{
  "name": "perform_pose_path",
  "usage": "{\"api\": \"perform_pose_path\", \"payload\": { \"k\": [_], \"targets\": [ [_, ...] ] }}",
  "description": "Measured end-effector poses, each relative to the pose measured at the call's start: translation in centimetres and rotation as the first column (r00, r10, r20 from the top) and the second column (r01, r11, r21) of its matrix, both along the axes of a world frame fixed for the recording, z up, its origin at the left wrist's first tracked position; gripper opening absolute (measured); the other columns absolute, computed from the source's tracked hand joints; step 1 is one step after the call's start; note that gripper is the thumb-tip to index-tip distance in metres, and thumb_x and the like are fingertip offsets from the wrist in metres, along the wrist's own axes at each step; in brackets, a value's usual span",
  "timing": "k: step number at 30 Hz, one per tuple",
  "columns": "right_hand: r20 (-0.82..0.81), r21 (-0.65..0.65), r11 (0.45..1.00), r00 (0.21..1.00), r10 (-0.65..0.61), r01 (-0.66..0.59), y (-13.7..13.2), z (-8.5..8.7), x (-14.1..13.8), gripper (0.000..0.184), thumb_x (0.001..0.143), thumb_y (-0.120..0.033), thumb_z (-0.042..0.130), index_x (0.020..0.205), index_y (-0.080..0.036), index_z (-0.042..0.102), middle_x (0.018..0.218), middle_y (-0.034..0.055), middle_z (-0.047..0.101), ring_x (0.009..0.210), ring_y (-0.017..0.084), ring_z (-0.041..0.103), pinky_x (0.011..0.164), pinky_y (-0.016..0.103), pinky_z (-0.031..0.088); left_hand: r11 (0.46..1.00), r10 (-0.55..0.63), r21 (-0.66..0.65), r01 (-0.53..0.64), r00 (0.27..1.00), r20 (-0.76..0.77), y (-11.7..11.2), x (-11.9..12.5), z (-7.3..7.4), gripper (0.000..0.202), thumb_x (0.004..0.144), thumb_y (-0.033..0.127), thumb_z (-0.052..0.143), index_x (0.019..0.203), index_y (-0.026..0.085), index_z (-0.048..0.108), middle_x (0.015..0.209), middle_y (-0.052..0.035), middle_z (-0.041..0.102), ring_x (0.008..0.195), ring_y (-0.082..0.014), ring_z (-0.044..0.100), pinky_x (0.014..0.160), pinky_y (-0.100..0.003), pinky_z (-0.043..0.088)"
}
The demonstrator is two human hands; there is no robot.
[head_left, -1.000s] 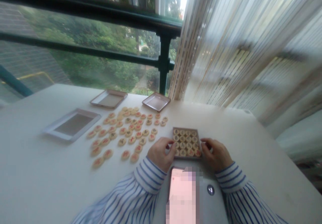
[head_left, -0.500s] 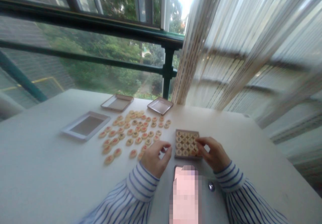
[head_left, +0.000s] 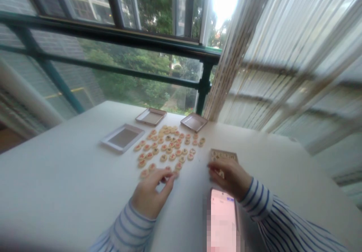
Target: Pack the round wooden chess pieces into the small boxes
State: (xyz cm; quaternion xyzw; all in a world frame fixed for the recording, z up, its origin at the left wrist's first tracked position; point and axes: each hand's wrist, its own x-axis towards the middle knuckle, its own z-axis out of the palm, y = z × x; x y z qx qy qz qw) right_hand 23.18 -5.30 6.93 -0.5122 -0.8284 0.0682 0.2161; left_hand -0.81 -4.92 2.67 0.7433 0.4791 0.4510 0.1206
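Round wooden Chinese chess pieces (head_left: 172,156) with red or dark characters lie scattered mid-table. My left hand (head_left: 149,191) is at their near edge, thumb and forefinger closed on a chess piece (head_left: 176,174) that is mostly covered by the fingertips. My right hand (head_left: 232,174) hangs in front of the small box of chess pieces (head_left: 224,152) and hides most of it. Its fingers are curled, with the thumb and forefinger tips a little apart. I see nothing between them, though they are slightly blurred.
A white tray-like lid (head_left: 109,143) lies left of the pieces. Two shallow trays (head_left: 151,117) (head_left: 194,122) sit along the far edge of the white table (head_left: 70,176). A phone (head_left: 223,218) lies near me. Beyond are a green railing (head_left: 141,74) and a string curtain (head_left: 271,74).
My left hand has shifted left and down to the near pieces, and its fingertips have closed. My right hand has drawn leftward from the box's right side. The view has swung left.
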Motion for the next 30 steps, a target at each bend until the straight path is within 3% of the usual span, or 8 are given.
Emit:
{"api": "perform_pose_path", "payload": {
  "k": [6, 13, 18, 30],
  "targets": [
    [0.075, -0.008, 0.998, 0.995, 0.063, -0.063, 0.6, 0.1, -3.0, 0.018, 0.075, -0.020, 0.049, 0.086, -0.021, 0.063, 0.073, 0.0013, 0.065, 0.071, 0.015, 0.057, 0.069, 0.026, 0.040, 0.993, 0.112, 0.026, -0.111, 0.992, -0.055, 0.3, -3.5, -0.9, 0.017, 0.074, 0.032, 0.051, 0.078, 0.019, 0.060, 0.072, -0.0019, 0.063, 0.060, -0.0123, 0.057, 0.056, -0.024, 0.047],
    [0.178, -0.093, 0.987, 0.973, 0.148, -0.133, 1.4, -0.6, -5.8, 0.019, 0.074, -0.020, 0.048, 0.087, -0.021, 0.062, 0.075, 0.0024, 0.066, 0.074, 0.016, 0.056, 0.069, 0.026, 0.038, 0.983, 0.178, 0.070, -0.167, 0.962, -0.205, 1.3, -6.7, -1.9, 0.019, 0.073, 0.031, 0.054, 0.086, 0.018, 0.060, 0.081, -0.0047, 0.065, 0.073, -0.0161, 0.060, 0.066, -0.027, 0.050],
    [0.247, -0.144, 0.975, 0.948, 0.200, -0.168, 1.7, -0.7, -7.4, 0.019, 0.074, -0.022, 0.047, 0.088, -0.022, 0.061, 0.076, 0.0026, 0.065, 0.075, 0.017, 0.055, 0.068, 0.028, 0.036, 0.964, 0.261, 0.131, -0.233, 0.927, -0.270, 2.1, -7.5, -2.6, 0.024, 0.073, 0.033, 0.055, 0.090, 0.016, 0.060, 0.087, -0.0072, 0.065, 0.080, -0.0198, 0.060, 0.072, -0.032, 0.049],
    [0.330, -0.171, 0.964, 0.910, 0.250, -0.202, 3.2, -1.2, -10.7, 0.018, 0.074, -0.026, 0.046, 0.085, -0.020, 0.059, 0.076, 0.0040, 0.064, 0.076, 0.018, 0.054, 0.069, 0.030, 0.035, 0.963, 0.264, 0.135, -0.231, 0.906, -0.331, 3.2, -8.5, -6.2, 0.031, 0.071, 0.034, 0.054, 0.097, 0.017, 0.058, 0.092, -0.0070, 0.066, 0.082, -0.0208, 0.060, 0.075, -0.034, 0.047]
  ]
}}
